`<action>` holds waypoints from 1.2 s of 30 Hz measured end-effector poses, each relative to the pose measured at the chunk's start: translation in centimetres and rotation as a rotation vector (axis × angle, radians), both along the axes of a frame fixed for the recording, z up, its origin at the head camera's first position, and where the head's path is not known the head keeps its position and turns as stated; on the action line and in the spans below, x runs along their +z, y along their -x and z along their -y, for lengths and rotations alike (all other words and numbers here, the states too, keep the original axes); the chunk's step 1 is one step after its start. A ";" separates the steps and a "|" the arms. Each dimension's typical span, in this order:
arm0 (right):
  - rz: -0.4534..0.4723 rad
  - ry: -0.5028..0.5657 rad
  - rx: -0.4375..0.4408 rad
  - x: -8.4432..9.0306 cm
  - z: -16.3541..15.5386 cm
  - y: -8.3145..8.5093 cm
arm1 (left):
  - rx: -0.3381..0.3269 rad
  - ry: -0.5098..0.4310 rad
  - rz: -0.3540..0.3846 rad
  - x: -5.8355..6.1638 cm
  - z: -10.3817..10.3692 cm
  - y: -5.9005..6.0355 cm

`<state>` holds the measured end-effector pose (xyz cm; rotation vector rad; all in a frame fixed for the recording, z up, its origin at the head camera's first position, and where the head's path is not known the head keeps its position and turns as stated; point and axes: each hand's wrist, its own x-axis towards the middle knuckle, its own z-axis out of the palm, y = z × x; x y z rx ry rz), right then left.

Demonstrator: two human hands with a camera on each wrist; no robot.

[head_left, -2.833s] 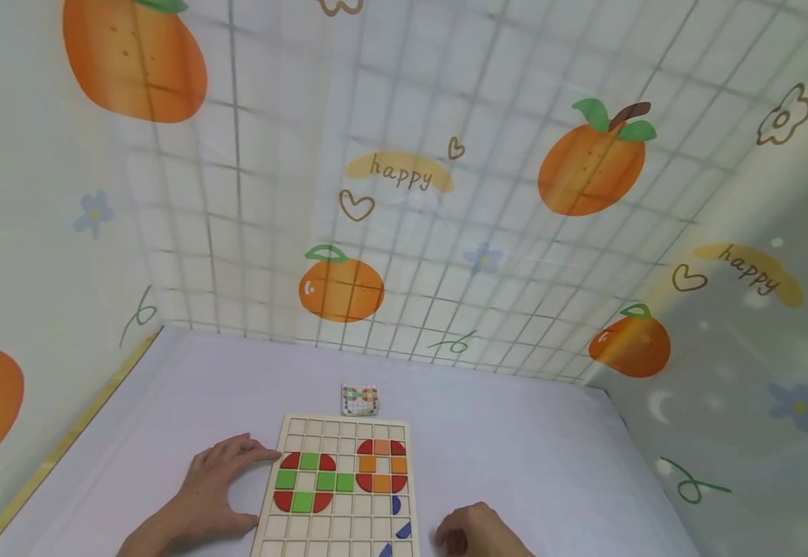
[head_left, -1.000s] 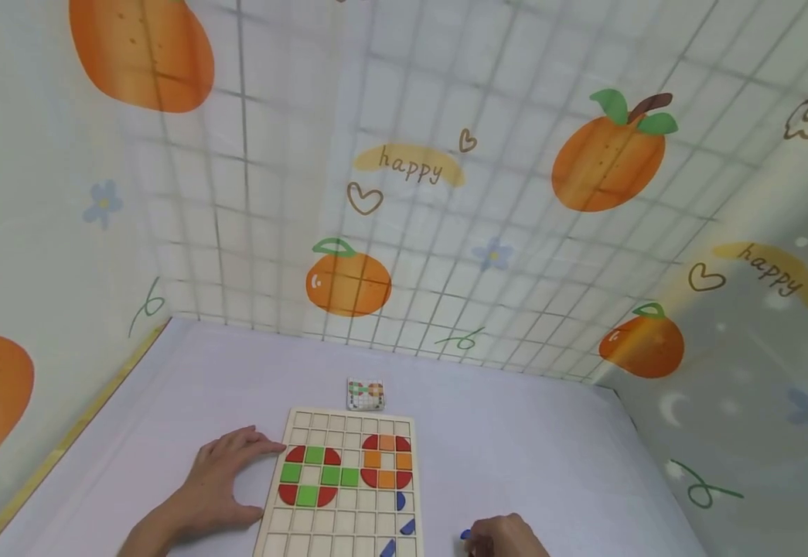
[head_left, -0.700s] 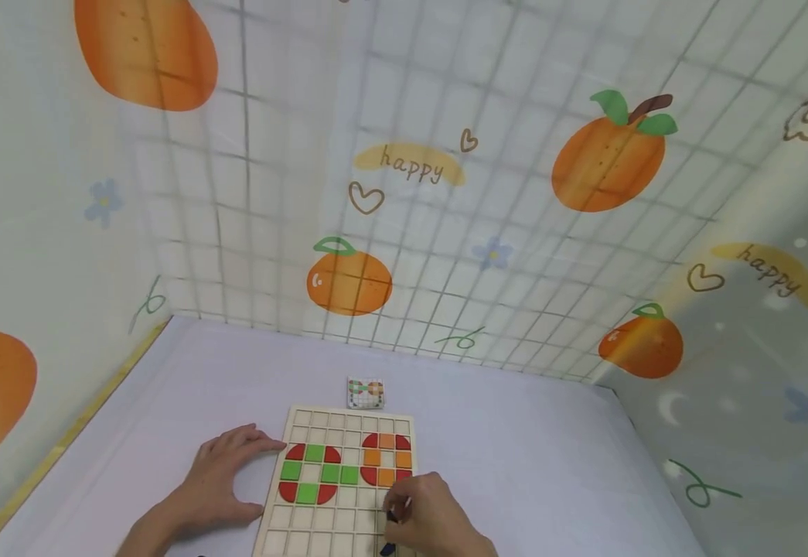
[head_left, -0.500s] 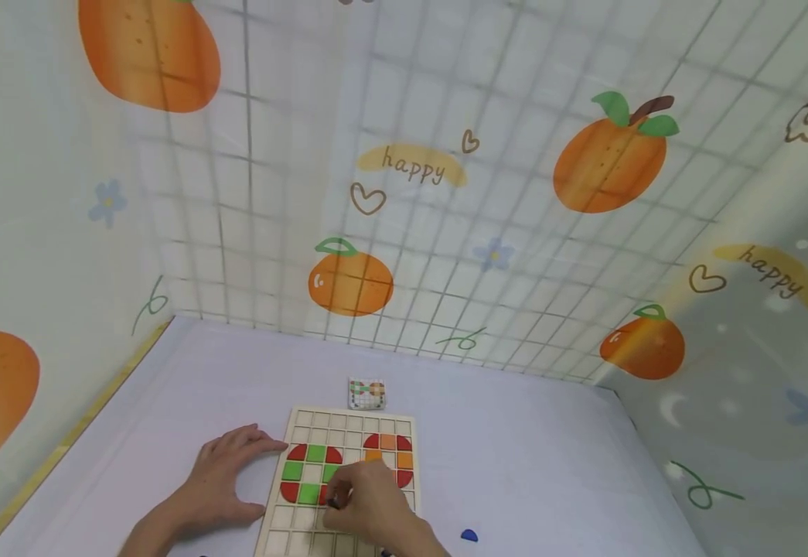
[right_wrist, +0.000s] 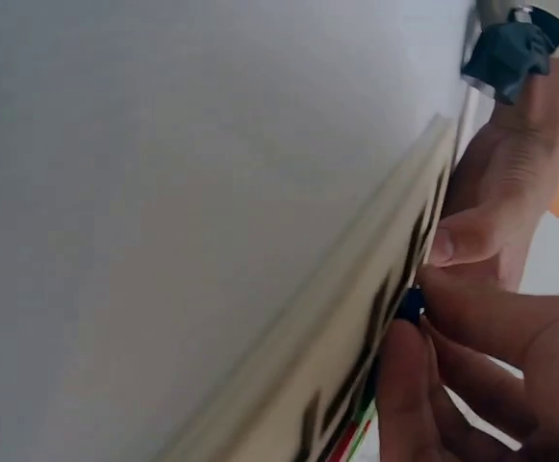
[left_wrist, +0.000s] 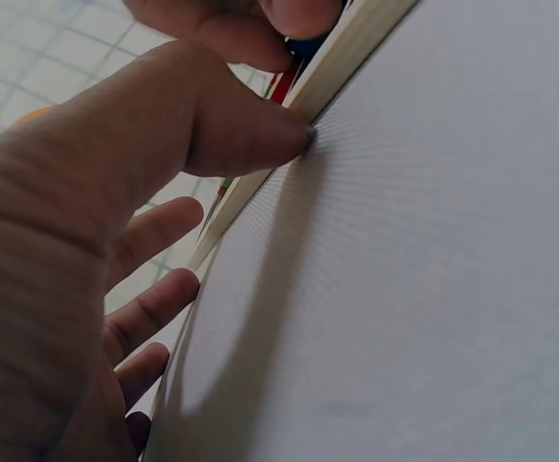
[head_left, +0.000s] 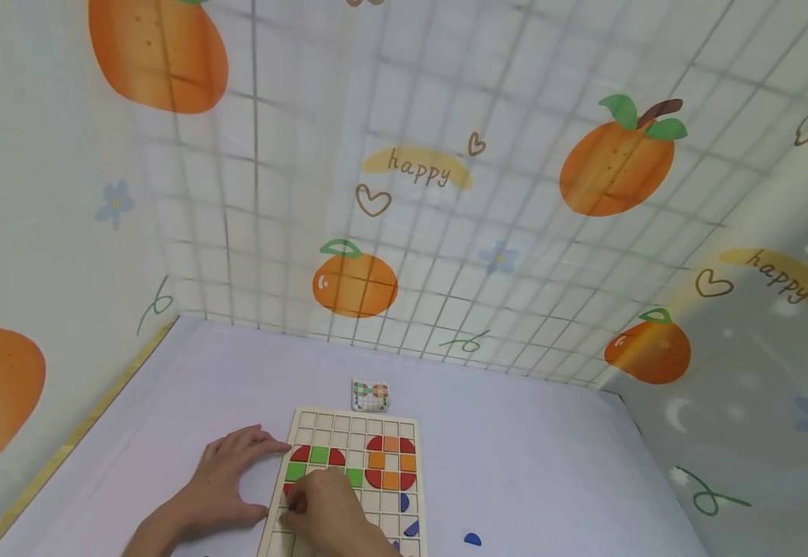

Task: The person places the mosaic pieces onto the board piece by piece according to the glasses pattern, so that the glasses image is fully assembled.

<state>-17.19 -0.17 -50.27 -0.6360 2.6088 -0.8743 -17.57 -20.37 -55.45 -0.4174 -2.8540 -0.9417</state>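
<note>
A pale wooden grid board (head_left: 348, 425) lies on the table, holding a green-and-red ring and an orange-and-red ring (head_left: 391, 480) of flat tiles. Along its left edge my left hand (head_left: 212, 483) rests with thumb and forefinger spread, both tips touching the rim. My right hand (head_left: 330, 507) reaches over the lower left cells, covering part of the green-and-red ring. Between its thumb and finger it pinches a small blue tile (right_wrist: 411, 306), best seen in the right wrist view. More blue tiles (head_left: 404, 503) sit in the board's right column.
A single blue half-round tile (head_left: 472, 539) lies on the white cloth right of the board. Behind the board is a small pattern card (head_left: 370, 395) with a similar coloured design. A printed fabric curtain (head_left: 431, 232) closes off the back and sides.
My right hand has gone from the table right of the board, leftward across it, carrying a blue tile to the lower left cells. The left hand stays at the board's edge.
</note>
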 end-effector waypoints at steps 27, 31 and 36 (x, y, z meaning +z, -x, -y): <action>-0.260 -0.095 0.339 0.1 -1.7 0.3 | 0.007 -0.011 0.023 0.4 -0.2 0.0; -0.248 -0.106 0.404 0.4 -2.0 0.5 | 0.015 0.002 0.045 0.3 -0.2 0.0; -0.312 -0.096 0.408 0.2 -1.8 0.7 | 0.014 0.014 0.030 0.2 -0.2 0.1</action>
